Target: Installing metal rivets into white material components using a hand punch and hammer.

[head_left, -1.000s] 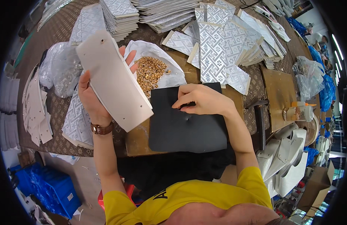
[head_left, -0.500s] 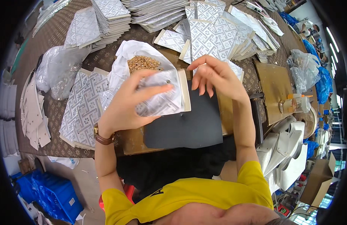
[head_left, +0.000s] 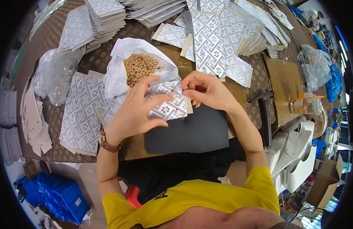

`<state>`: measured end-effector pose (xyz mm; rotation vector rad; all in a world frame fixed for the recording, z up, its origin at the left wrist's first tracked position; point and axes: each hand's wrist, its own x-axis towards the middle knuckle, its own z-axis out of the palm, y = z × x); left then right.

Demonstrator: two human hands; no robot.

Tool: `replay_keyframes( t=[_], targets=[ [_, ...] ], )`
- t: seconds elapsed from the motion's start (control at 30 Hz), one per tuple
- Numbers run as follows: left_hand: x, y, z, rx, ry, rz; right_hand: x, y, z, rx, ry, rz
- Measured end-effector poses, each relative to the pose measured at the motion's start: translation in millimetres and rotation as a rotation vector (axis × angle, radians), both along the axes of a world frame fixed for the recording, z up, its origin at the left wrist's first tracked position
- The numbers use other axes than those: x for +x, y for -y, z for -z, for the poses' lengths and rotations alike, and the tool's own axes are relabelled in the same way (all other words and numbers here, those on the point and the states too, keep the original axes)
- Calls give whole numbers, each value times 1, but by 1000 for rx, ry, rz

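Note:
A small grey-and-white patterned panel (head_left: 167, 108) with a cream edge strip lies partly over the black mat (head_left: 188, 133), a gold stud showing near its upper side. My left hand (head_left: 132, 108), a brown-strapped watch on its wrist, rests at the panel's left side with fingers and thumb spread apart. At the panel's right edge, thumb and forefinger of my right hand (head_left: 207, 91) close together on the cream strip. Just beyond the panel, a white bag (head_left: 117, 59) lies opened out, holding a heap of gold studs (head_left: 140, 68).
Stacks of patterned panels (head_left: 104, 19) stand along the far side. More panels (head_left: 83, 110) lie at left beside a clear plastic bag (head_left: 56, 76). A dark metal bar (head_left: 264, 118) and a bottle with an orange cap (head_left: 306, 101) are at right. A blue crate (head_left: 65, 206) stands below left.
The panel has gone from raised and tilted in my left hand to lying flatter. My left fingers have spread. My right hand has come down and left to the panel's edge.

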<state>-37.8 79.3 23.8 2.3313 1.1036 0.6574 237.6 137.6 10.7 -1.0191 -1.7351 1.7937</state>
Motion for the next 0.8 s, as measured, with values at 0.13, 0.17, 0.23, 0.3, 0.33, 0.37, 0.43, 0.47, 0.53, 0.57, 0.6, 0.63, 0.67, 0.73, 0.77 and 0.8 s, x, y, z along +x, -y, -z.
replay_keyframes(
  t=[0.13, 0.17, 0.23, 0.3, 0.33, 0.37, 0.43, 0.47, 0.53, 0.57, 0.6, 0.63, 0.67, 0.73, 0.77, 0.8],
  targets=[
    [1, -1, 5, -1, -21, -35, -6, 2, 0, -2, 16, 105],
    [1, -1, 5, -4, -21, -34, -7, 2, 1, 0, 19, 114],
    [1, -1, 5, 4, -32, -43, -8, 3, 2, 4, 27, 132],
    [1, -1, 5, 6, -38, -47, -9, 4, 4, 6, 31, 137],
    [1, -1, 5, 4, -40, -51, -9, 4, 5, 11, 35, 142],
    [2, -1, 5, 2, -42, -55, -10, 4, 6, 15, 39, 147],
    [2, -1, 5, -1, -44, -57, -10, 5, 6, 17, 44, 151],
    [2, -2, 5, 1, -41, -62, -10, 5, 6, 19, 48, 156],
    [2, -2, 5, 5, -35, -70, -10, 5, 6, 21, 53, 161],
    [2, -2, 6, 4, -35, -70, -11, 5, 7, 25, 57, 162],
    [2, -2, 6, 15, -35, -71, -11, 5, 7, 28, 61, 162],
    [2, -2, 6, 25, -35, -73, -12, 5, 8, 32, 65, 163],
    [2, -2, 6, 36, -35, -74, -12, 4, 8, 33, 65, 164],
    [3, -2, 6, 30, -38, -77, -12, 4, 9, 44, 85, 167],
    [4, -2, 6, 24, -40, -81, -12, 5, 9, 50, 95, 169],
    [4, -1, 6, 17, -43, -84, -12, 5, 9, 50, 95, 171]
  ],
)
